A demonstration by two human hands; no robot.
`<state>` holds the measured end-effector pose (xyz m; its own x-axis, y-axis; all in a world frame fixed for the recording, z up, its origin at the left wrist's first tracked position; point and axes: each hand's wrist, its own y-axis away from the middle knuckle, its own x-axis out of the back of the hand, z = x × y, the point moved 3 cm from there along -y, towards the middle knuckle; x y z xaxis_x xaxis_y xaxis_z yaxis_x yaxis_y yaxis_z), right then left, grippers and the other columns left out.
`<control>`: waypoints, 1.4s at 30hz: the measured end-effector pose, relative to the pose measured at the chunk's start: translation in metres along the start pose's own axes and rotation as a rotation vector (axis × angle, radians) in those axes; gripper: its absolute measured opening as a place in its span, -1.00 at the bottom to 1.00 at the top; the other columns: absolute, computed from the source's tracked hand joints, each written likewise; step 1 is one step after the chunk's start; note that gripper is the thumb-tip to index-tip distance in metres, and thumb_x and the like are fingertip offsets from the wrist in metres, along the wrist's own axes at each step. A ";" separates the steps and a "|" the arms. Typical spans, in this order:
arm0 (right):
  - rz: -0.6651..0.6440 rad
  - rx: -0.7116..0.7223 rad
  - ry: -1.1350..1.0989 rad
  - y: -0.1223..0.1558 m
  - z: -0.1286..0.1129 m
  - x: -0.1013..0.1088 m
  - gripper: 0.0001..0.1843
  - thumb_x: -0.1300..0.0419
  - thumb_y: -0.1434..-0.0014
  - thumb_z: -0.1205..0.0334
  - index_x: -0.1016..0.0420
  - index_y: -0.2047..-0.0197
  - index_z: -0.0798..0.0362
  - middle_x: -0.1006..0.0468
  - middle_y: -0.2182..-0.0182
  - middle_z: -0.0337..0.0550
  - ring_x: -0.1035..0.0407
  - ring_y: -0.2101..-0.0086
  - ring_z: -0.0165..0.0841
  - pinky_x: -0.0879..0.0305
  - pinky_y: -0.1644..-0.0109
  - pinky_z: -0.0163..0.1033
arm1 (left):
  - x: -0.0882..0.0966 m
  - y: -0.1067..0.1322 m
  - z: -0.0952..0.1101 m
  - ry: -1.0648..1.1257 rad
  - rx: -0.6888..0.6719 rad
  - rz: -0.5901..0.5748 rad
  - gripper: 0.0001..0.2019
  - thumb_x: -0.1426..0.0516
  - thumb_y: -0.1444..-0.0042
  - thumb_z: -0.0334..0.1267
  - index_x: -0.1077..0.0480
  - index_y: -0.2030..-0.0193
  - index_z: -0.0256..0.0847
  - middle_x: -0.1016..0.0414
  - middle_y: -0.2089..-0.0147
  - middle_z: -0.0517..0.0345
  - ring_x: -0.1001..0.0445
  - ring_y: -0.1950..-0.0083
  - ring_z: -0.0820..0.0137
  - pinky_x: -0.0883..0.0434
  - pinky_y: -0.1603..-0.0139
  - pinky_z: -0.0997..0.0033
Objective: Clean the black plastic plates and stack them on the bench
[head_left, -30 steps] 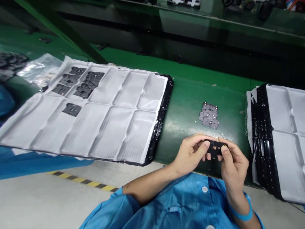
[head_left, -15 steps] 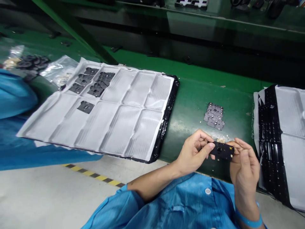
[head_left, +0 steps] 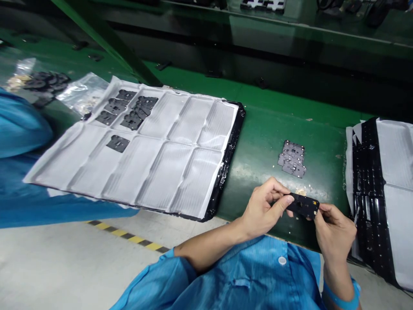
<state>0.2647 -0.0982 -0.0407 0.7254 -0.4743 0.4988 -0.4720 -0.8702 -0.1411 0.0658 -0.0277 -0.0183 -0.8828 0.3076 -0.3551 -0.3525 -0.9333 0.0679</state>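
A thin black plate with a central hole and small gold and pale patches is held low over the green table, near its front edge. My left hand pinches its left end between thumb and fingers. At the other end, my right hand has thumb and fingertips closed on the plate's right corner; any small piece between them is hidden. Just behind the plate lies a scatter of tiny pale bits. Farther back, several dark grey plates overlap in a small pile.
To the left, a white-lined compartment tray holds several black plates. Another white-lined tray stack stands at the right. Clear plastic bags and dark parts lie far left, beside a person's blue sleeve.
My right hand's raised, spread fingers have come down and closed on the plate's right corner. My left hand keeps its hold. The view has shifted slightly.
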 end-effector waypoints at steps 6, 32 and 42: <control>-0.172 -0.035 -0.148 -0.006 -0.019 0.006 -0.63 -0.32 -0.43 -0.03 -0.74 -0.14 0.00 -0.81 0.07 0.00 -0.70 0.15 -0.16 -0.62 0.03 -0.09 | 0.002 -0.001 0.000 0.013 -0.013 0.015 -0.63 -0.34 -0.35 -0.03 -0.29 0.20 -0.21 -0.46 0.28 0.25 -0.63 0.45 0.51 -0.40 0.51 0.61; -0.075 -0.118 -0.439 0.000 -0.038 -0.011 -0.73 -0.40 -0.34 0.04 -0.61 0.32 0.03 -0.61 0.42 -0.20 -0.42 0.45 -0.37 -0.37 0.37 -0.30 | -0.005 0.008 0.020 -0.272 -0.232 -0.101 -0.88 -0.20 -0.45 -0.31 -0.34 0.14 -0.17 -0.48 0.23 0.19 -0.63 0.36 0.49 -0.55 0.36 0.55; -0.202 -0.280 -0.479 0.004 -0.029 -0.014 -0.72 -0.39 -0.35 -0.03 -0.66 0.22 0.02 -0.57 0.45 -0.23 -0.32 0.48 -0.37 -0.28 0.40 -0.29 | 0.000 0.011 0.016 -0.219 -0.110 -0.088 -0.84 -0.22 -0.45 -0.24 -0.30 0.11 -0.16 -0.49 0.22 0.21 -0.67 0.36 0.46 -0.52 0.41 0.55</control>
<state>0.2384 -0.0910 -0.0228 0.9294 -0.3668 0.0411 -0.3680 -0.9122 0.1803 0.0571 -0.0346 -0.0029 -0.9008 0.4098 -0.1437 -0.4054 -0.9121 -0.0602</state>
